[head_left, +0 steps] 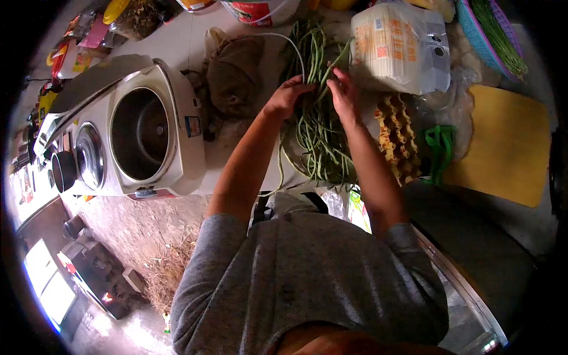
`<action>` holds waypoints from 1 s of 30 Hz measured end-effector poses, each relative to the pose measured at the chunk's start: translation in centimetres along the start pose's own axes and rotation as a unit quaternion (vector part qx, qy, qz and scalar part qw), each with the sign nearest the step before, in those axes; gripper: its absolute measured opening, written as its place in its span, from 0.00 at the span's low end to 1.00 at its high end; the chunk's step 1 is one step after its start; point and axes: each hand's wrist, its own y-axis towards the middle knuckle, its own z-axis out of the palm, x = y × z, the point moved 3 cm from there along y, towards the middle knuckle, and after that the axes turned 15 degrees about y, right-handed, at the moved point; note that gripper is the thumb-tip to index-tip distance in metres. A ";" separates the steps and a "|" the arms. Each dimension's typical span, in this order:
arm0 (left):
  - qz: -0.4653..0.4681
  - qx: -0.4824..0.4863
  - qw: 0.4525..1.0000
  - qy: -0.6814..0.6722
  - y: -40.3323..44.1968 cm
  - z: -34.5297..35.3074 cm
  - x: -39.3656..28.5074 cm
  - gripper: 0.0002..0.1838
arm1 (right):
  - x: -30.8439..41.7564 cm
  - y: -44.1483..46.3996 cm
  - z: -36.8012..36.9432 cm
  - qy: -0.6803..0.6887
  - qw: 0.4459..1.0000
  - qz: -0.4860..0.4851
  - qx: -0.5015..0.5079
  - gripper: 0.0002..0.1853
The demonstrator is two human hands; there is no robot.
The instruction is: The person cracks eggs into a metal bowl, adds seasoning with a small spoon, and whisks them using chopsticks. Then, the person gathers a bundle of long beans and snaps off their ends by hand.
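A large heap of long green beans (319, 139) lies on the counter in front of me, running from the far side to the near edge. My left hand (290, 96) is at the left side of the heap, fingers closed on beans. A thin pale strand (296, 50) curves down to those fingers; I cannot tell if it is a bean or a cord. On the right, my right hand (343, 94) pinches a long bean between thumb and fingers. The two hands are close together, with beans between them.
A white rice cooker (183, 112) with its lid up stands left, beside a brown cloth bag (234, 74). To the right are a plastic-wrapped package (393, 50), an egg tray (397, 139), a green-handled tool (439, 151), a yellow board (503, 148) and a basket (482, 35) of greens.
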 end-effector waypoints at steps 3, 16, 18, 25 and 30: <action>0.007 0.013 1.000 0.021 0.5 -0.7 0.7 0.09 | 1.8 -0.4 0.7 -0.096 0.985 -0.143 0.017 0.21; 0.024 0.024 0.998 0.048 0.4 -0.8 0.6 0.14 | -0.2 0.9 -0.4 -0.053 0.996 0.052 -0.052 0.30; 0.005 0.010 1.000 0.029 -0.3 -0.3 0.0 0.12 | -1.6 1.0 -2.3 -0.038 0.976 0.184 -0.106 0.33; 0.023 0.024 0.998 0.044 -0.4 -0.9 0.1 0.11 | 1.1 1.5 -3.7 -0.020 0.983 0.182 -0.016 0.28; 0.030 0.104 0.993 0.043 -1.0 -0.4 -0.2 0.10 | 6.5 -0.5 0.1 0.214 0.961 0.174 0.028 0.13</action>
